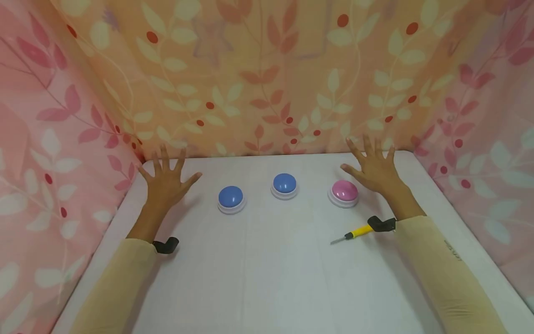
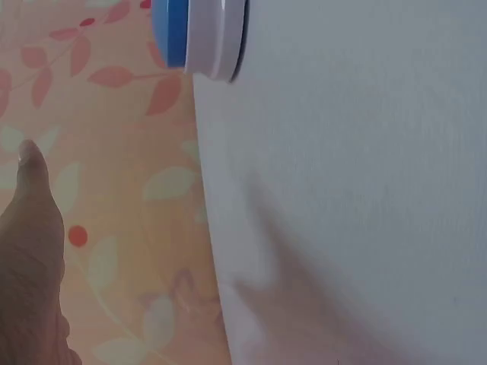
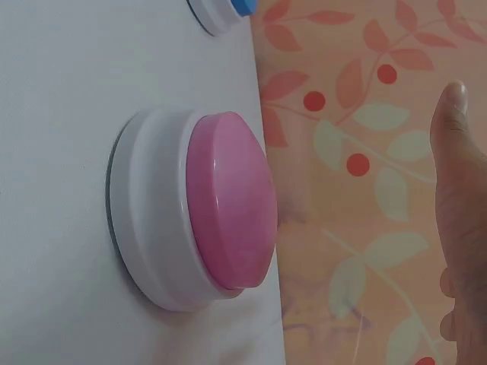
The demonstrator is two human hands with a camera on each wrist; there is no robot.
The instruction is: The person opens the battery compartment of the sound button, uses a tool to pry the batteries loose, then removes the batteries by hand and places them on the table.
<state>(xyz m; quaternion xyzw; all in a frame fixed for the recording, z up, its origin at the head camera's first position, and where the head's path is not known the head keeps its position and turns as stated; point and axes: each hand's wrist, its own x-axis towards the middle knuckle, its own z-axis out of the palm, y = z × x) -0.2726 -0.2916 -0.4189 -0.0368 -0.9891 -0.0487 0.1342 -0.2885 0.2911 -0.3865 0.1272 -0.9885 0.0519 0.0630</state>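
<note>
My left hand (image 1: 165,183) is spread with straight fingers over the table's far left, holding nothing. To its right sits a blue push button (image 1: 231,197) on a white round base, whose edge also shows in the left wrist view. A second blue push button (image 1: 284,183) stands near the middle. On the far right my right hand (image 1: 375,171) spreads its fingers the same way, holding nothing, just beyond a pink push button (image 1: 344,190). That pink button fills much of the right wrist view. A screwdriver (image 1: 359,231) with a yellow and black handle lies below, partly hidden behind the right wrist's black camera mount.
The white table (image 1: 267,278) carries all these things. A patterned orange curtain (image 1: 267,79) hangs along its far edge, with pink leaf-print curtains at the left and right sides. Black camera mounts (image 1: 166,245) are strapped at both wrists.
</note>
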